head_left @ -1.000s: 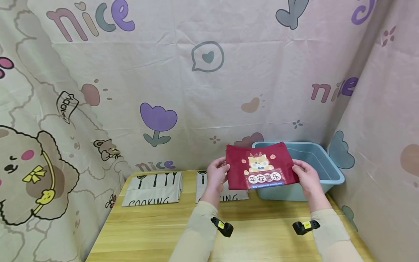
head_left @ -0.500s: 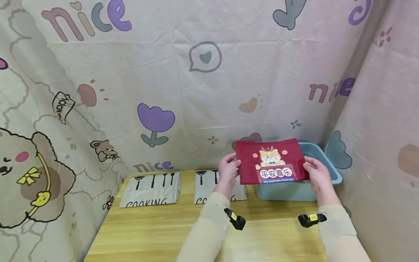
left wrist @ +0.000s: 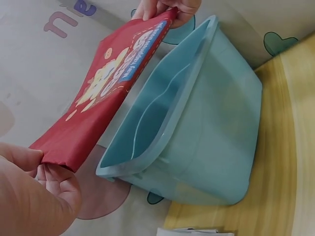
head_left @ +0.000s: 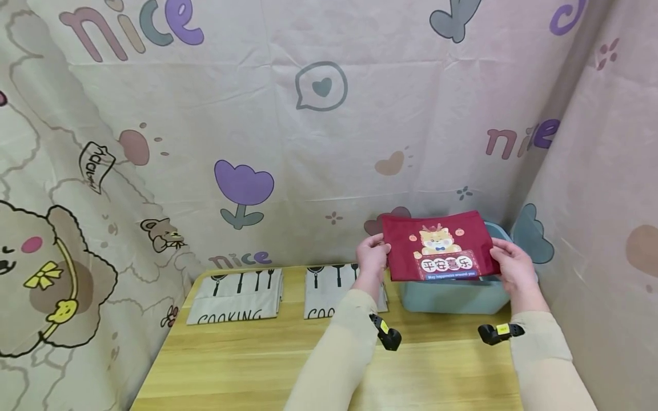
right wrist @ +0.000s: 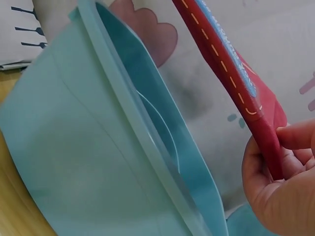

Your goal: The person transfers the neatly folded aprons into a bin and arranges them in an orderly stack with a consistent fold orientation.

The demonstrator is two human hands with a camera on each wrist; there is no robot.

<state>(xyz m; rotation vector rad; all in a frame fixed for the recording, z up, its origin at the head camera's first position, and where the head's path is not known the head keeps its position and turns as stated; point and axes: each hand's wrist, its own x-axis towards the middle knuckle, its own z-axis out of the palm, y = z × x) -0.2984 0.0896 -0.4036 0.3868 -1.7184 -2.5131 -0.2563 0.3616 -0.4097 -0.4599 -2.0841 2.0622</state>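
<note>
A folded red cloth (head_left: 439,248) printed with a cartoon dog and lettering is held up level over the blue-green plastic tub (head_left: 452,299). My left hand (head_left: 371,260) pinches its left edge, thumb on top and fingers beneath. At the opposite edge my right hand (head_left: 516,268) pinches it the same way. In the left wrist view the cloth (left wrist: 93,108) hangs above the open tub (left wrist: 216,118), apart from its rim. The right wrist view shows the right hand (right wrist: 280,182) gripping the cloth's end beside the tub's opening.
Two folded white cloths lettered COOKING, one at the left (head_left: 236,299) and one nearer the tub (head_left: 329,294), lie on the wooden table (head_left: 247,359). Patterned curtain (head_left: 329,148) hangs behind and on both sides. The right-hand curtain stands close to the tub.
Both hands have carried the red cloth to the right and slightly up, from beside the tub to over it. The tub and white cloths stay in place.
</note>
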